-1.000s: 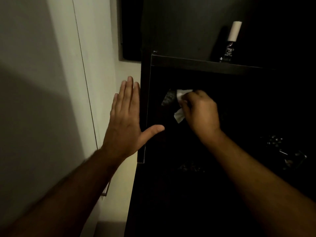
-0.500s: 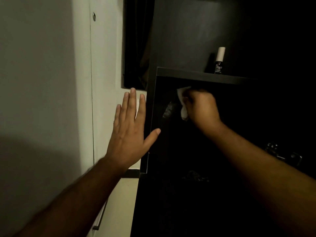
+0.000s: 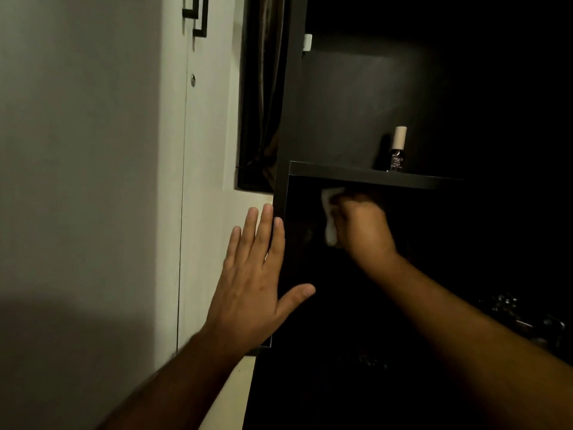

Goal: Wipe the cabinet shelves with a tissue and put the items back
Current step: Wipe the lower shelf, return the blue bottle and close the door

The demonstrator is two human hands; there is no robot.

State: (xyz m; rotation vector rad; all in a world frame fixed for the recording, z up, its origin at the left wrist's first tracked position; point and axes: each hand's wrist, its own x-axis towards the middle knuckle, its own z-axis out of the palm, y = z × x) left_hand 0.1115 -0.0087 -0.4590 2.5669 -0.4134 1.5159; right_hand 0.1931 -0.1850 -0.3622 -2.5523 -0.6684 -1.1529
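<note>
left hand (image 3: 251,287) flat, fingers straight, against cabinet (image 3: 280,231); right hand (image 3: 361,226) grips tissue (image 3: 329,218).

Dark cabinet (image 3: 280,193), lit poorly. Upper shelf (image 3: 372,176) is carrying one small bottle (image 3: 397,150) standing upright toward the middle; open room lying to its left along the shelf and above it. Compartment beneath: right hand (image 3: 361,226) is filling the top left corner with a tissue (image 3: 329,218), just under the shelf. Left hand (image 3: 257,274) is lying flat against the cabinet's left side panel, thumb crossing the front edge. Small glinting items (image 3: 524,318) are sitting low right, well apart from both hands. White wall (image 3: 93,150) is closing off the left.
</note>
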